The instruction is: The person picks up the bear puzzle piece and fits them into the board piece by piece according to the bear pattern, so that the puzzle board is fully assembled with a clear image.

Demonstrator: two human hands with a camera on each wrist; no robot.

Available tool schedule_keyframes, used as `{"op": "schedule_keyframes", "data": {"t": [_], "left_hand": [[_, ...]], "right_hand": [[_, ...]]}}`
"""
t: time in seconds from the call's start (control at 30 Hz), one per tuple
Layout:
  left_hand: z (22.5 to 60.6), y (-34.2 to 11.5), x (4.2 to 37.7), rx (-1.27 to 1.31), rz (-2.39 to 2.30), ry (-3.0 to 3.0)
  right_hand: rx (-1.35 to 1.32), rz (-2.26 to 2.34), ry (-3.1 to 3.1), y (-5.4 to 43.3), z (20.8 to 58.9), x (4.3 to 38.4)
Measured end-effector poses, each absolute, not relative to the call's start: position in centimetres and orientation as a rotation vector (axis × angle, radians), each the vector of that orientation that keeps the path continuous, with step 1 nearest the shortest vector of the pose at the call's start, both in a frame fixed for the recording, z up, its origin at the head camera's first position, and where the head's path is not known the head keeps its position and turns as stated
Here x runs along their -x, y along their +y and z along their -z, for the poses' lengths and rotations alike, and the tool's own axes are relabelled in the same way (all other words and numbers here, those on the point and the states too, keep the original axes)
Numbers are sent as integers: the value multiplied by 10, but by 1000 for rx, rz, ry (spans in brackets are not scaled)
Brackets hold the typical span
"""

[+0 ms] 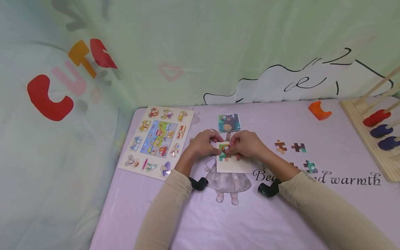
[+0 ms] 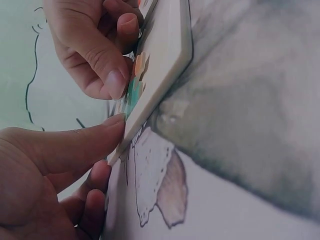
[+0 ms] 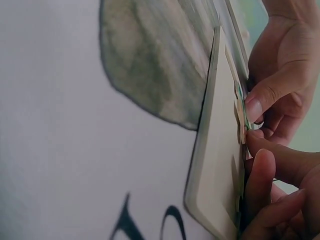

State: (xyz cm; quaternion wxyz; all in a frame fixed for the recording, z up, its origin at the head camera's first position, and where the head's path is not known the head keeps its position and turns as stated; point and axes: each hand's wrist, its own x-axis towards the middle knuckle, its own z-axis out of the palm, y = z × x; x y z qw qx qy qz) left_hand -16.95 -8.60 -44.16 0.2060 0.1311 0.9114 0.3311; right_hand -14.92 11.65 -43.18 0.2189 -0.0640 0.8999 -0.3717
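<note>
A small cream puzzle board (image 1: 240, 168) lies in front of me, with joined green and orange jigsaw pieces (image 1: 223, 158) at its left part. My left hand (image 1: 204, 143) grips the board's left edge; in the left wrist view the thumb (image 2: 92, 142) lies along the top beside a green piece, fingers curled at the edge. From the right, my right hand (image 1: 247, 144) reaches over the board and pinches a jigsaw piece (image 2: 140, 64) with orange on it, thumb and fingertips close to the left thumb. Both hands hide part of the board's far side.
A bear picture card (image 1: 229, 122) lies just beyond the board. Several loose jigsaw pieces (image 1: 299, 147) are scattered to the right. At left lies a vehicle peg puzzle (image 1: 126, 163); at right, an orange block (image 1: 319, 110) and a wooden bead rack (image 1: 372, 146).
</note>
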Motion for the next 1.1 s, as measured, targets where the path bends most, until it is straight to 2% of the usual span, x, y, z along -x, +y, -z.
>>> {"op": "schedule_keyframes", "data": {"t": [1.1], "left_hand": [[442,-86,164,-427,-854,2580]], "right_hand": [[166,961,2515,113,433,152]]}}
